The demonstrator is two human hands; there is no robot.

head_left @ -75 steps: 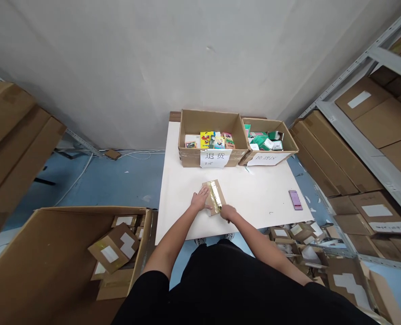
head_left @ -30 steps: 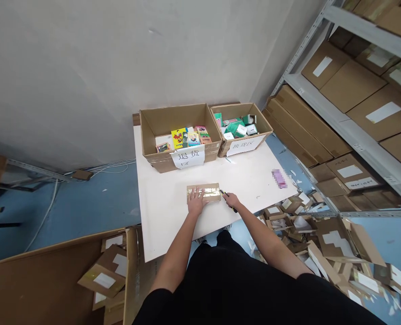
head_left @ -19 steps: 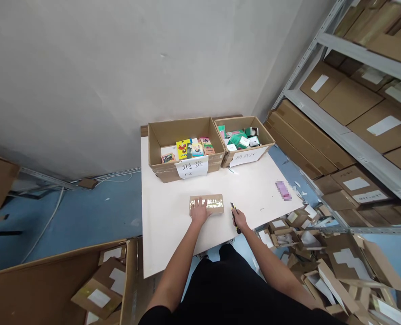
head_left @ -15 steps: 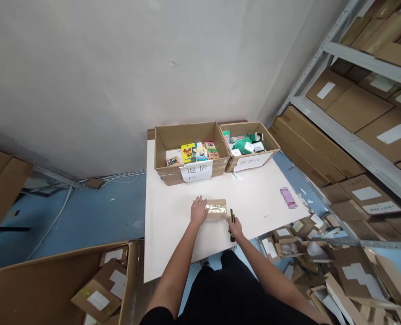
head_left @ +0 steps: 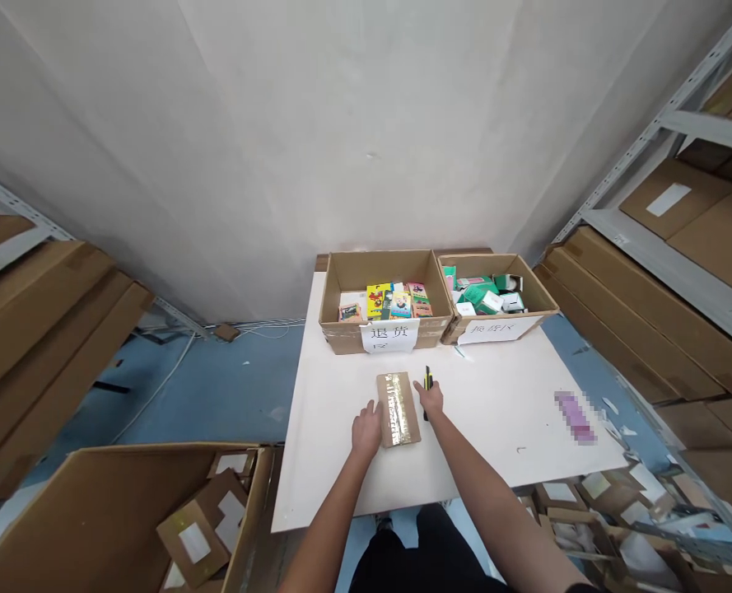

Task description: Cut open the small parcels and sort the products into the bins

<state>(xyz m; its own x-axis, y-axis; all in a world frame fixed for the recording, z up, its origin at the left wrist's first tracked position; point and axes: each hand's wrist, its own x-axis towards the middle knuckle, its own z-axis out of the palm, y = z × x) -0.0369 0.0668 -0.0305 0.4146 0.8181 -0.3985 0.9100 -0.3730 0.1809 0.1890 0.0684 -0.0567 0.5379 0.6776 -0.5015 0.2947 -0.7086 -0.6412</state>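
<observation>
A small cardboard box with shiny tape along its top lies lengthwise before me on the white table. Against its left edge rests my left hand, fingers reaching forward and slightly apart, not wrapped round it. Just right of the box, my right hand is closed round a black and yellow utility knife. The knife's front end points away from me, toward the back of the table. Whether its blade is out is too small to tell.
Along the table's back stand two open cartons: one with colourful small boxes, another with green and white boxes. A blurred purple item lies at right. A large carton stands lower left; shelving rises right.
The small box has turned from crosswise to lengthwise. My left hand has moved from on top of its end to its left edge. My right hand still holds the knife. The view has shifted.
</observation>
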